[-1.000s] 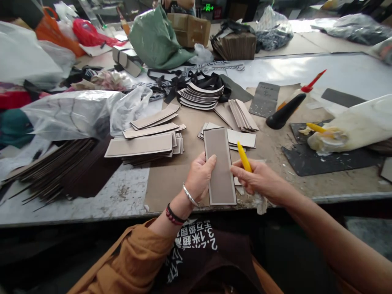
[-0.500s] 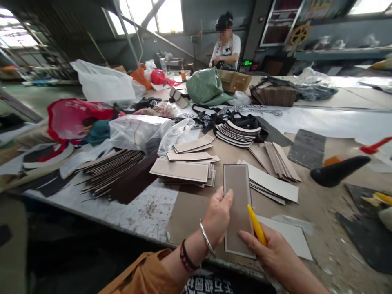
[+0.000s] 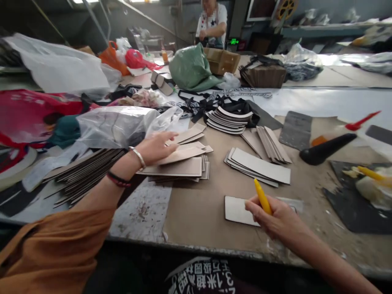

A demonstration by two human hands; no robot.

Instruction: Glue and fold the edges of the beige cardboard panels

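Yellow tool [image 3: 262, 197]: gripped in the right hand [image 3: 277, 216], fingers closed around it, its tip pointing up; the lower end is hidden in the fist.
White strip [image 3: 236, 209]: flat on the table [image 3: 196, 220] under the right hand, which covers its right part; whether the hand touches it cannot be told.
Left hand [image 3: 155, 148]: over the beige strips [image 3: 176, 168], fingers loosely spread, with nothing visibly in its hold; whether the fingertips touch a strip is unclear.
Beige strips: piled unevenly left of the white strip, well apart from it, partly hidden by the left hand.
White stack [image 3: 260, 165]: fanned just beyond the white strip.
Dark strips [image 3: 88, 176]: left of the beige strips, partly covered by the left forearm.
Clear film [image 3: 295, 205]: beside the right hand, hard to make out.
Whitish bottle [image 3: 375, 190]: cut off at the right edge.
Co-worker [image 3: 217, 26]: across the table, head cut off at the top, hands too small to read.
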